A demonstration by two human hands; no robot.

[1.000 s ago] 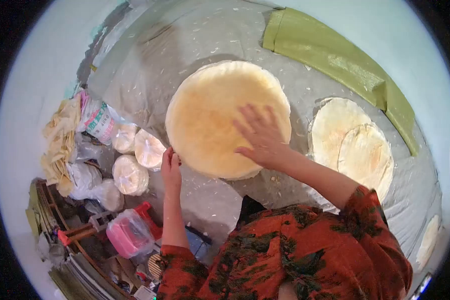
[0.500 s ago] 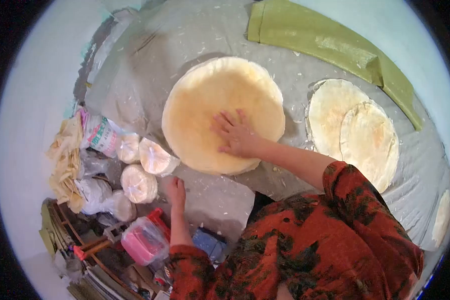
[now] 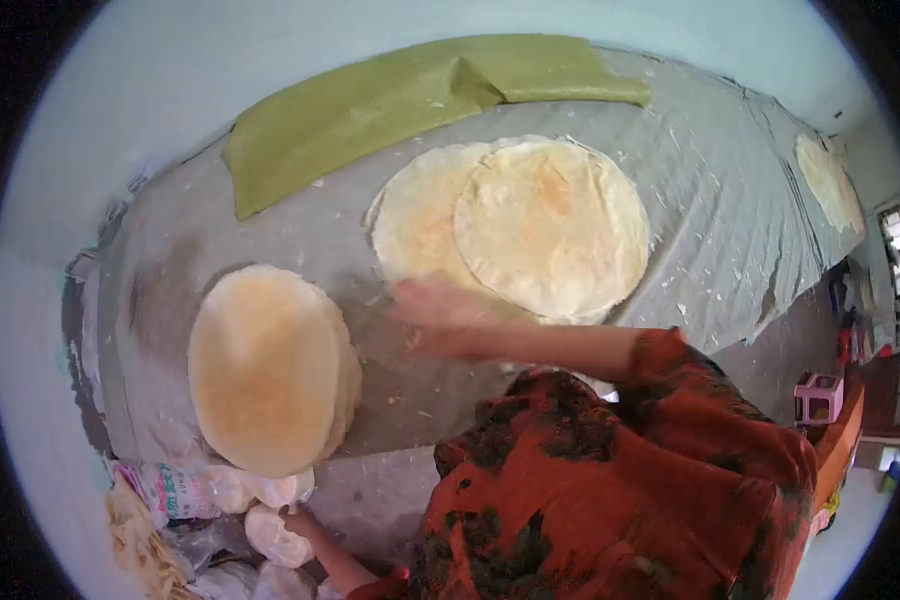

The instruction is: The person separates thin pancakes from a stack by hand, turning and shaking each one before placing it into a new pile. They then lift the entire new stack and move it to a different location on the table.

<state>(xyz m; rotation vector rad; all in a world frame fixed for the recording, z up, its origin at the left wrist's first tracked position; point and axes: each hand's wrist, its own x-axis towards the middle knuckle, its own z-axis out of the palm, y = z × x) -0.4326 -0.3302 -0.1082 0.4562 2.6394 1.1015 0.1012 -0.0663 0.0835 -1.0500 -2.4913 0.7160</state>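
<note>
My right hand (image 3: 445,318) is smeared by motion above the table, between a thick stack of round flatbreads (image 3: 265,370) and two overlapping thin flatbreads. Its fingers look stretched out with the thumb apart, and nothing shows in it. The upper of the thin flatbreads (image 3: 560,225) partly covers the lower one (image 3: 410,215). Low in the view, my left hand (image 3: 302,522) is closed beside a bagged pack of round flatbreads (image 3: 275,535), at the table's near edge. Whether it holds anything is hidden.
A folded green sheet (image 3: 370,115) lies along the wall at the back. Grey plastic sheeting (image 3: 710,200) with scattered crumbs covers the table. Another flatbread (image 3: 828,185) lies at the far right. A printed sack (image 3: 175,490) and plastic bags stand at lower left; a pink stool (image 3: 818,398) is at right.
The view has swung right. My right hand has left the top of the thick stack and moved right toward the two thin flatbreads. My left hand now appears closer to the bagged packs.
</note>
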